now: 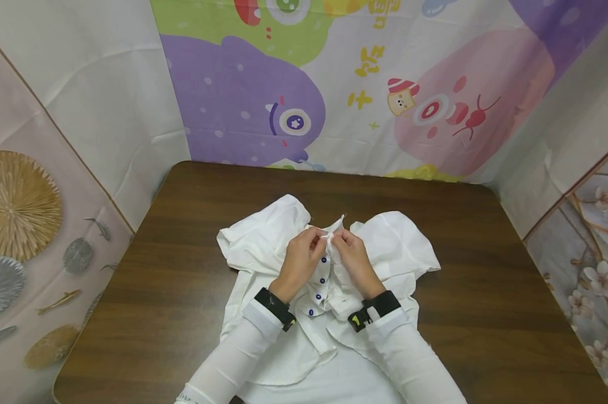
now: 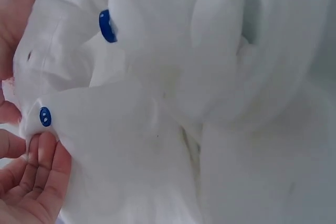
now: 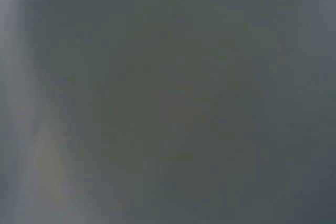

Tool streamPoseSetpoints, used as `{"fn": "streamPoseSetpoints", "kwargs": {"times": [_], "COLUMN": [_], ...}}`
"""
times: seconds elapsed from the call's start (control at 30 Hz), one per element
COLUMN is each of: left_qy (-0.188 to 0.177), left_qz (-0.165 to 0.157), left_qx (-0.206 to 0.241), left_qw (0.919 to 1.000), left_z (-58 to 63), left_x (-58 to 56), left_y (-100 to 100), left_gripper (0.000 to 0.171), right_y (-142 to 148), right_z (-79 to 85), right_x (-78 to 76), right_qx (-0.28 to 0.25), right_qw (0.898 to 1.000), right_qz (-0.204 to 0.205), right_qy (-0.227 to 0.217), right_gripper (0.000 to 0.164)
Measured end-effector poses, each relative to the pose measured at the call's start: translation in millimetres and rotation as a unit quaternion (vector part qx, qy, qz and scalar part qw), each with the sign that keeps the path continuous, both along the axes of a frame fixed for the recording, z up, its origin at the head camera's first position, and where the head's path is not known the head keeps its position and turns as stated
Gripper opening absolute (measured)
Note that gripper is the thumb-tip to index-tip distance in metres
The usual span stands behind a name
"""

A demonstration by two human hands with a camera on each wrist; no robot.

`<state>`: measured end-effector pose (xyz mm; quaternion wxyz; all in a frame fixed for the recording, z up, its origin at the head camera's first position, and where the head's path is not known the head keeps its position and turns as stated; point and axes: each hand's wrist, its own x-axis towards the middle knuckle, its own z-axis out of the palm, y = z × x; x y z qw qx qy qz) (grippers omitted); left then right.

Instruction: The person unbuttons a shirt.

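A white short-sleeved shirt [image 1: 268, 235] with a row of dark blue buttons [image 1: 322, 280] lies spread on the table, collar toward the far side. Just below the collar, my left hand [image 1: 300, 258] pinches the front edge. In the left wrist view, the fingers [image 2: 46, 158] of that hand hold the cloth right beside a blue button [image 2: 45, 116]. Close by on the right, my right hand [image 1: 355, 262] pinches the opposite front edge near the collar. A small buttonhole slit [image 2: 29, 56] shows in the cloth near it. The right wrist view is dark and blurred.
The shirt rests on a dark brown wooden table [image 1: 183, 241] with rounded corners. Behind it hangs a colourful cartoon cloth [image 1: 253, 106]. Patterned curtains [image 1: 97, 78] stand along both sides. Each wrist wears a black strap [image 1: 273, 307] over a white sleeve.
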<state>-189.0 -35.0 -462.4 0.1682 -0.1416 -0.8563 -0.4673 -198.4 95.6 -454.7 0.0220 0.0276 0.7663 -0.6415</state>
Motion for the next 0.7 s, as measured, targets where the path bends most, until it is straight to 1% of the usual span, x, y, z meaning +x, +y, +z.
{"fn": "streamPoseSetpoints", "kwargs": {"times": [0.1,0.2,0.27,0.4,0.5,0.6,0.7], "left_qy": [-0.003,-0.004,-0.002,0.003,0.007,0.014,0.020], "left_qz": [-0.008,-0.017,-0.022,-0.029,-0.030,-0.028,-0.030], "left_qx": [-0.013,-0.039,-0.063,-0.097,-0.103,-0.106,-0.109], "left_qw": [0.9999,0.9991,0.9978,0.9948,0.9942,0.9938,0.9933], "left_z": [1.6,3.4,4.2,4.7,5.4,6.5,7.3], "left_x": [0.2,0.6,0.5,0.4,0.5,0.2,-0.6], "left_y": [-1.1,-2.2,-2.9,-4.6,-6.0,-6.8,-6.8], "left_gripper": [0.010,0.010,0.010,0.008,0.008,0.008,0.009], "right_y": [5.6,11.0,14.6,20.7,23.2,23.4,22.0], "right_z": [-0.5,-1.2,-1.5,-2.1,0.4,4.6,8.4], "right_x": [-2.2,-5.0,-6.6,-9.7,-9.3,-7.6,-6.3], "right_qx": [0.047,0.092,0.124,0.190,0.230,0.259,0.271], "right_qw": [0.998,0.990,0.982,0.961,0.946,0.933,0.923], "right_qz": [0.040,0.083,0.111,0.160,0.179,0.179,0.180], "right_qy": [0.029,0.064,0.087,0.123,0.145,0.174,0.203], "right_gripper": [0.017,0.014,0.012,0.011,0.012,0.012,0.011]}}
